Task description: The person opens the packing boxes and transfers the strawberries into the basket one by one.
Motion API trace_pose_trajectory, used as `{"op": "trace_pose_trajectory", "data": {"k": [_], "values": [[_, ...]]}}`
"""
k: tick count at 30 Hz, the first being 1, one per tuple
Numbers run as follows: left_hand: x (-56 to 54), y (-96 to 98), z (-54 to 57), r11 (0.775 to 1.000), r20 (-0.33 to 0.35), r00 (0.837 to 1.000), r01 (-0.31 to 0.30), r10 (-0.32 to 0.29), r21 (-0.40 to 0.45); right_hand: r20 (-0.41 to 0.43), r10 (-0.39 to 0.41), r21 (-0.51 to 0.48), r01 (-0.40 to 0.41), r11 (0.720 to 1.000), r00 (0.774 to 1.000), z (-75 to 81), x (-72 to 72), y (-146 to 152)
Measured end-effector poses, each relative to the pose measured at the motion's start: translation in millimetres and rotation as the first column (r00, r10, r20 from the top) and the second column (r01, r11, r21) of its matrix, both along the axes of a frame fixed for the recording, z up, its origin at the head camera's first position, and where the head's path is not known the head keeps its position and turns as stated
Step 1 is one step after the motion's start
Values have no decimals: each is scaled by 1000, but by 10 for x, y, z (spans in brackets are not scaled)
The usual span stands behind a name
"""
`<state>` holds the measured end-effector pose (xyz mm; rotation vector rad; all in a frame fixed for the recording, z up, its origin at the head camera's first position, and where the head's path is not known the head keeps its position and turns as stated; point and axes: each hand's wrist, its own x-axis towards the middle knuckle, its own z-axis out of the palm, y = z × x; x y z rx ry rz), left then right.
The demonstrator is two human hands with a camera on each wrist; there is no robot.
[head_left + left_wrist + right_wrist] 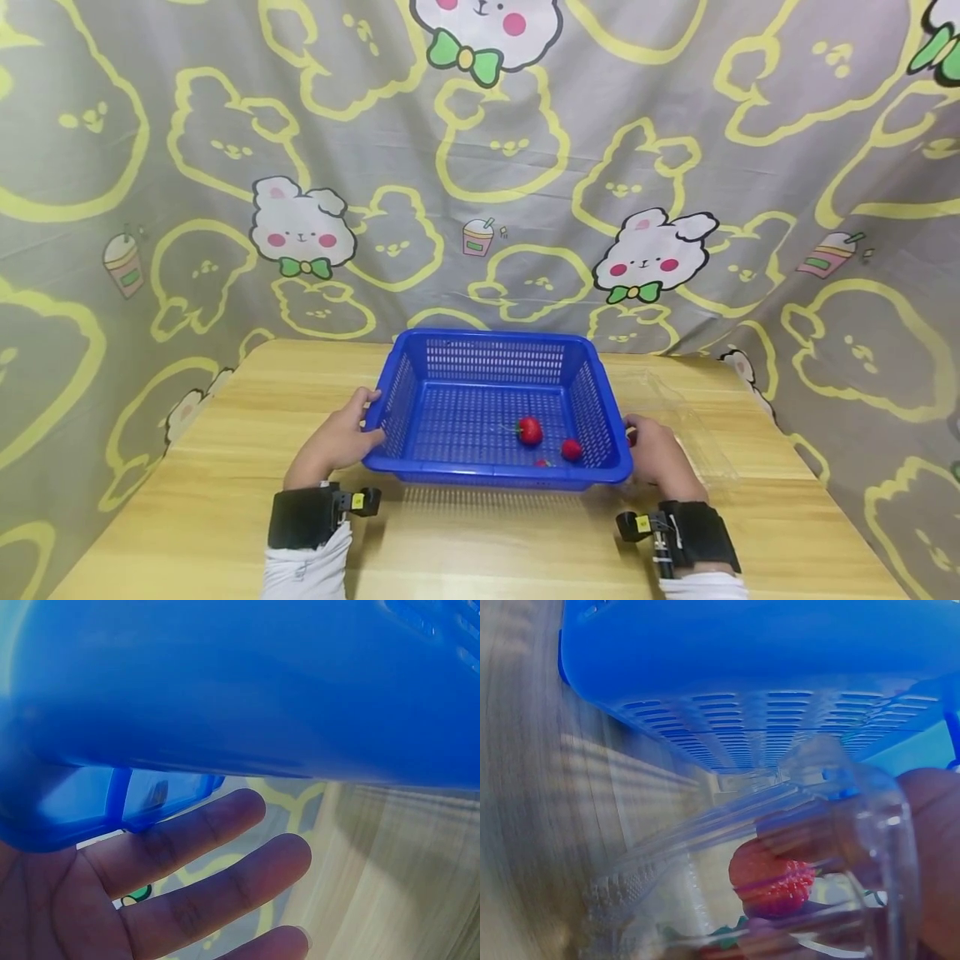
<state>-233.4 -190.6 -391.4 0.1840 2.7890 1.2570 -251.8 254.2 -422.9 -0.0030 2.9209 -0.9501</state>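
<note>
A blue slotted plastic basket (491, 471) stands in the middle of the wooden table. My left hand (345, 433) grips its left rim, thumb over the edge; in the left wrist view the fingers (217, 900) reach out below the rim. Inside the basket lie a large strawberry (529, 431) with a green stem, a smaller strawberry (572, 450), and another one partly hidden by the front wall. Beside the right wall, my right hand (660, 454) pinches a strawberry (772, 881), seen through the side of a clear plastic box (896, 847).
The clear box (701, 433) lies on the table (465, 542) right of the basket, partly behind my right hand. More red with green leaves (720, 945) shows low in the right wrist view. A patterned curtain (405, 150) encloses the table's back and sides.
</note>
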Motion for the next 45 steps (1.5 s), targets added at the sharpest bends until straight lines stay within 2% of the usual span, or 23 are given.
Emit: {"op": "trace_pose_trajectory", "data": {"k": [26, 45], "values": [[-15, -14, -14, 1000, 8, 1000, -7, 8, -11, -32, -7, -4, 6, 1000, 999, 46, -4, -18], [-20, -16, -14, 1000, 19, 1000, -13, 13, -17, -31, -40, -5, 40, 999, 999, 78, 7, -27]]}}
